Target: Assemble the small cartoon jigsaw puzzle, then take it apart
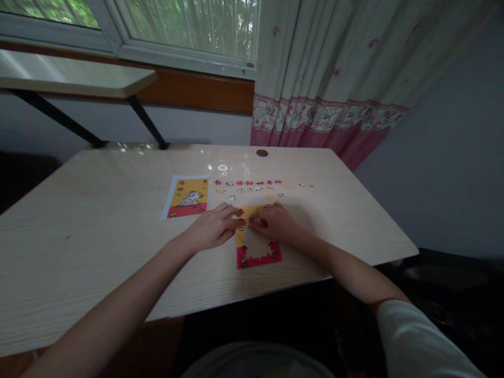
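Note:
A partly joined jigsaw puzzle [259, 260] lies on the table in front of me, yellow at the top and red at the bottom, with bare tabletop inside its border. My left hand [214, 226] rests at its upper left edge, fingertips on the yellow part. From the right, my right hand [275, 221] reaches over the puzzle's upper part, thumb and index finger pinched on a small yellow puzzle piece [248, 222]. The fingertips of both hands nearly meet there. Just beyond, loose puzzle pieces [249, 183] lie in rows, red ones farthest away, yellow and white ones nearer.
Left of the loose pieces lies a printed picture [189, 197] of a white animal on yellow and red. The pale wooden table [118, 220] has a round cable hole [262, 153] near its back edge. A raised shelf [79, 76] stands back left, and a curtain [311, 115] hangs behind.

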A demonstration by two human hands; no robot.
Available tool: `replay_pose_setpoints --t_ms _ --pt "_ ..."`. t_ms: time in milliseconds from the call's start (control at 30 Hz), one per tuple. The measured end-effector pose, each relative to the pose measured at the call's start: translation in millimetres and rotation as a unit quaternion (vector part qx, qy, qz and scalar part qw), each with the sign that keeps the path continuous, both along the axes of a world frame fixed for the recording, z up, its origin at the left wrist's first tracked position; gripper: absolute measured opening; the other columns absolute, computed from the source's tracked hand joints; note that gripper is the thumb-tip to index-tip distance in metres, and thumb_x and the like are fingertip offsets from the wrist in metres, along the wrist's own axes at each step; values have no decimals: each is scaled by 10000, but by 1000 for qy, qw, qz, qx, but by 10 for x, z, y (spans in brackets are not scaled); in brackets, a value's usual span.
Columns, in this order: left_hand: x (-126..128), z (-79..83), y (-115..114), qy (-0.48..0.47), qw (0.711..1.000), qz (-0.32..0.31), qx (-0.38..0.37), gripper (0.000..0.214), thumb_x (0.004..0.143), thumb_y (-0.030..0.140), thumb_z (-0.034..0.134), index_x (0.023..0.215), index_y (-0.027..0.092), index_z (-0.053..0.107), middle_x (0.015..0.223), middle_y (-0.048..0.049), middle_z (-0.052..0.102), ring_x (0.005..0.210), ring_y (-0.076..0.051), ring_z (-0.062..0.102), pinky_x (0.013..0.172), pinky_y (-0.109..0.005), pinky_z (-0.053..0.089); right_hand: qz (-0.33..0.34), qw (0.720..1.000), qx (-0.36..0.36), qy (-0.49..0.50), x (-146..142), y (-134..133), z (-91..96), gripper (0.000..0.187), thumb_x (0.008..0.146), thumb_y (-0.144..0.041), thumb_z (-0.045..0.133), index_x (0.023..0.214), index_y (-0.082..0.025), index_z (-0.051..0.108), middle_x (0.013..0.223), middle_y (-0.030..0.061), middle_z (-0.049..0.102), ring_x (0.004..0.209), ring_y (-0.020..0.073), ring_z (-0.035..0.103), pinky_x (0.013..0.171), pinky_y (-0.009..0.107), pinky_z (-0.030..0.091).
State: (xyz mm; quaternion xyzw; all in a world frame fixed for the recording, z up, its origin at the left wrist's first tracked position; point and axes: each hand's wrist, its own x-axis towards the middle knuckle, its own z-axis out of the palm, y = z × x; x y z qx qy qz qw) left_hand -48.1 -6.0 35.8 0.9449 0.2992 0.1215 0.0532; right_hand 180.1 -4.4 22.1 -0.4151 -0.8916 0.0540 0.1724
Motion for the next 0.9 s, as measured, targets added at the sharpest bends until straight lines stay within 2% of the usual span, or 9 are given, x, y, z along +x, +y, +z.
replay_pose_setpoints --t_ms 167,400,533,700,900 --pt "23 -12 -2 -4 1000 2 10 318 835 126 446 1069 212 643 1109 -93 558 987 -231 478 791 -370 491 21 1000 7 -2 21 5 -5 194 830 -352 589 917 -207 683 728 20 669 754 152 566 754 290 288" --pt "49 -39 -11 6 1000 17 7 341 837 112 436 1091 226 633 1123 -84 546 1002 -221 475 800 -362 493 65 997 15 -45 42 -16 46 215 884 -325 508 884 -205 686 769 32 677 727 147 554 732 294 270" --pt "74 -14 -24 29 999 12 26 317 850 127 436 1081 211 636 1106 -83 564 967 -216 487 786 -354 496 77 995 -13 -59 43 -3 96 219 889 -298 497 894 -197 691 751 33 673 701 138 541 698 278 278" --pt "70 -24 -36 55 997 -11 43 300 858 136 436 1084 180 629 1053 -81 609 949 -216 500 804 -355 494 118 989 -84 -32 179 135 105 206 875 -249 524 1015 -218 672 787 18 663 692 113 535 680 240 320" --pt "54 -53 -57 31 999 -3 39 305 860 140 431 1106 178 607 1071 -79 600 970 -211 496 795 -337 491 57 991 -117 -3 531 354 152 273 821 -314 610 1068 -207 657 635 -24 581 563 82 470 604 210 326"
